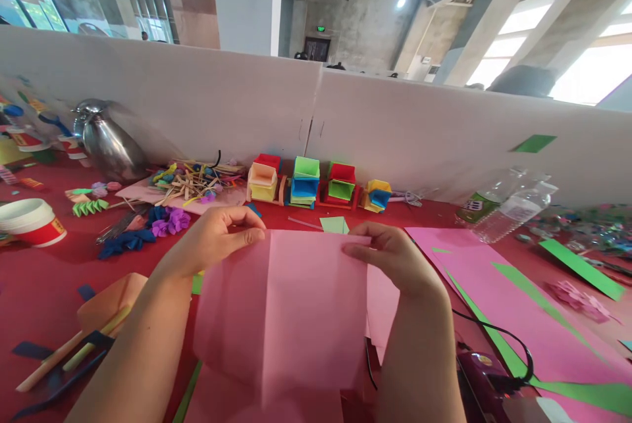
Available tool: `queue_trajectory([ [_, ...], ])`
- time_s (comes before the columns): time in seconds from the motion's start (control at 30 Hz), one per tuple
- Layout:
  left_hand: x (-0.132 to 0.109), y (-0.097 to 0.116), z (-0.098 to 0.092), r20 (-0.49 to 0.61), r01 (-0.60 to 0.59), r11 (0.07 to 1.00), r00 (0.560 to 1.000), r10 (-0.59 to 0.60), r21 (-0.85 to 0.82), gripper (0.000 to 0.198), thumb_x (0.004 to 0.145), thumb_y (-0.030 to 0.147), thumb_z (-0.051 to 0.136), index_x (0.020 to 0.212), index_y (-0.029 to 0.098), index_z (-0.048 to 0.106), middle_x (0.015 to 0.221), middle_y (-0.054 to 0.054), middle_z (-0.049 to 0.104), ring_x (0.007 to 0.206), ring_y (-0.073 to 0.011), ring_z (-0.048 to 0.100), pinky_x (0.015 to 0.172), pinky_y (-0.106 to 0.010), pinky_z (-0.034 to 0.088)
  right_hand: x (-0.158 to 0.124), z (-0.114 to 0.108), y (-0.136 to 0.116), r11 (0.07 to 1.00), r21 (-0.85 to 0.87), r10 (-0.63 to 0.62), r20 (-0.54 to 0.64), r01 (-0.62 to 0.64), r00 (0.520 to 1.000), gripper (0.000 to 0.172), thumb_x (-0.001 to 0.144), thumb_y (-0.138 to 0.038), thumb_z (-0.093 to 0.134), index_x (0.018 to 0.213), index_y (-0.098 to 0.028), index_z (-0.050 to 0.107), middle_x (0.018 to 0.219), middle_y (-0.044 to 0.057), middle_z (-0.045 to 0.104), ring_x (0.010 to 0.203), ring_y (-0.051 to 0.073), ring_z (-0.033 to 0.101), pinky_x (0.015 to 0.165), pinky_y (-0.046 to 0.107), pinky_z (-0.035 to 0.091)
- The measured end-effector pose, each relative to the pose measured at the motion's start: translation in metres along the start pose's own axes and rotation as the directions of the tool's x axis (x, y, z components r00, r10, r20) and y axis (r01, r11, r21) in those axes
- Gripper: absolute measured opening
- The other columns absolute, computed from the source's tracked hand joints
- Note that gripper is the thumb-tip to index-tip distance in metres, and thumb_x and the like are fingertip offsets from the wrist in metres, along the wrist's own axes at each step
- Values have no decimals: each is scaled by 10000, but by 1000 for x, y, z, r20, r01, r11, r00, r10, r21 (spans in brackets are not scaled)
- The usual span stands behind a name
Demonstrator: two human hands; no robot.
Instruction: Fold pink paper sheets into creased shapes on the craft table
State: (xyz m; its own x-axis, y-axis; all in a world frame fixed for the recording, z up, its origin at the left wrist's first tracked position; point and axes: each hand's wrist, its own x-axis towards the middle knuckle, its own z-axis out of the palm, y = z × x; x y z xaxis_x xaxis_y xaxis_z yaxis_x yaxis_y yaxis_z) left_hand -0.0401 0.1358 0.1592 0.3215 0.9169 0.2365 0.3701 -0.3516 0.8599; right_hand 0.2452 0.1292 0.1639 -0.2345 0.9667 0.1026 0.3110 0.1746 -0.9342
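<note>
While both hands pinch its top edge, a pink sheet (316, 304) with an upright crease stands at the centre of the clock. The left hand (217, 242) grips it between thumb and fingers near the crease at eleven o'clock, the right hand (382, 252) at the one o'clock corner. What lies under its lower end is hard to make out. At nine o'clock sits a peach paper piece (111, 301) beside sticks; at three, a long pink paper (533, 304) with green strips. Purple flowers (170, 222) lie at ten, a heap of thin sticks (190, 183) at eleven, small coloured boxes (305, 186) at twelve, clear bottles (516, 209) at two. Farther off, between ten and eleven, a metal jug (108, 140) stands before a white partition (395, 140).
</note>
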Motion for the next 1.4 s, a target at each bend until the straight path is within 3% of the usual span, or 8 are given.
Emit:
queue_trajectory([
  [0.2, 8, -42, -21, 84, 134, 977, 989, -121, -164, 180, 632, 336, 703, 698, 177, 650, 685, -13, 621, 629, -125, 552, 563, -207, 425, 14, -2, 17, 954, 272, -39, -304, 126, 952, 200, 655, -345, 676, 712, -186, 570, 604, -30, 567, 500, 89, 492, 473, 222, 396],
  [0.33, 17, -61, -20, -49, 130, 835, 982, -184, -534, 185, 586, 299, 743, 648, 166, 631, 580, 16, 599, 493, -87, 526, 472, -179, 403, 20, 6, 17, 929, 341, -3, -385, 145, 923, 221, 658, -378, 669, 692, -186, 565, 584, -26, 564, 494, 101, 500, 449, 220, 392],
  [0.5, 32, -60, 0, -223, -11, 538, 918, -329, -843, 385, 509, 325, 790, 829, 172, 641, 692, 1, 656, 565, -122, 591, 513, -208, 460, 27, 18, 15, 940, 281, -31, -498, 195, 866, 237, 668, -404, 650, 712, -184, 575, 602, -20, 562, 528, 112, 501, 489, 235, 408],
  [0.63, 34, -52, 10, -184, -57, 469, 956, -230, -881, 420, 577, 418, 741, 894, 161, 641, 915, -67, 672, 827, -204, 620, 675, -274, 491, 30, 24, 15, 971, 99, -108, -632, 219, 768, 239, 708, -414, 602, 752, -180, 582, 636, -10, 557, 593, 125, 498, 529, 241, 405],
  [0.87, 26, -43, 18, -38, 26, 638, 996, -86, -769, 374, 689, 281, 663, 1045, 176, 620, 966, -80, 667, 855, -230, 619, 718, -303, 472, 28, 29, 10, 972, -78, -213, -699, 223, 683, 238, 744, -412, 553, 745, -174, 562, 646, -17, 528, 586, 108, 445, 539, 227, 371],
  [1.1, 28, -47, 6, -387, -22, 956, 917, -97, -292, 235, 711, 362, 613, 848, 177, 661, 738, -4, 653, 696, -160, 567, 604, -215, 423, 30, 35, 8, 972, -91, -212, -731, 215, 648, 261, 760, -436, 525, 706, -181, 543, 602, -38, 475, 543, 95, 390, 519, 214, 339],
  [1.23, 24, -42, -1, -520, 19, 1000, 854, -27, -20, 240, 754, 382, 540, 755, 163, 640, 652, 5, 596, 670, -156, 543, 576, -203, 396, 32, 33, 12, 975, -113, -208, -757, 190, 620, 265, 763, -444, 513, 704, -186, 530, 582, -42, 436, 527, 96, 359, 502, 216, 316],
  [1.4, 22, -38, -4, -518, 38, 998, 855, -11, 42, 262, 751, 406, 525, 723, 167, 629, 622, 14, 582, 625, -144, 524, 543, -193, 381, 34, 32, 17, 972, -171, -234, -764, 161, 601, 271, 772, -442, 500, 696, -183, 522, 578, -36, 428, 519, 96, 339, 494, 218, 303],
])
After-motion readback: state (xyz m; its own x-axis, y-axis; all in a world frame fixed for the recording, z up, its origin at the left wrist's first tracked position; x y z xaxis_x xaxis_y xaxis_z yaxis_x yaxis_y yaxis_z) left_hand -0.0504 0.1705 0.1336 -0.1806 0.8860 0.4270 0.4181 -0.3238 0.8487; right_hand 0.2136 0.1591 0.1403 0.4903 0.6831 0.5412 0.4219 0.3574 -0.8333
